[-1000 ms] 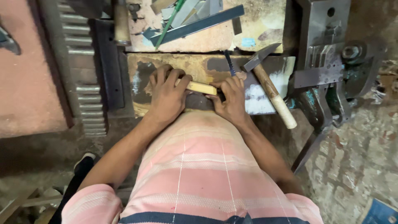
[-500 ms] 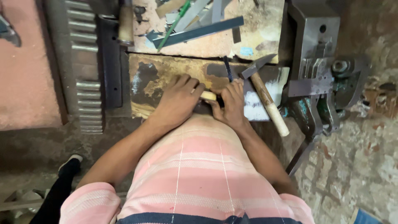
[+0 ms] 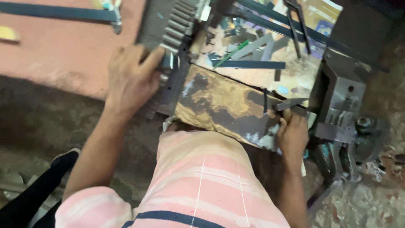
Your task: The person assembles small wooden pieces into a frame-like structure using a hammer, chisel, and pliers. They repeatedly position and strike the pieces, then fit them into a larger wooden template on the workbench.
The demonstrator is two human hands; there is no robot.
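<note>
Grey toothed metal rack (image 3: 179,21): lies at the upper left of the bench, ribs upward, just beside the pink-red slab (image 3: 55,50).
Left hand (image 3: 130,78): stretched out to the near end of the rack, palm down, fingers draped over the ribs and touching them; cannot tell whether closed around the edge or only resting.
Right hand (image 3: 293,137): clenched around the pale wooden handle of the dark-headed hammer (image 3: 290,104); handle mostly hidden inside the fist, head pointing left above the knuckles.
Hammer position: at the right end of the rust-brown stained work block (image 3: 223,105), head resting on or just over it, close to the grey metal vice (image 3: 337,97).
Work block: directly ahead of the pink striped shirt (image 3: 202,177), between the two hands; a thin dark spike (image 3: 265,101) stands or lies near its right end.
Bench clutter: blue-grey flat metal strip (image 3: 249,64) and a green stick (image 3: 236,52) behind the block, apart from both hands.
Step in hand (judgement): left side busy with the rack, right side keeping the hammer parked; no blow under way.
Handling note (judgement): rack looks long and heavy, so shifting it one-handed calls for a full wrap of the fingers under its edge, and for a steady hammer clear of the spike.
</note>
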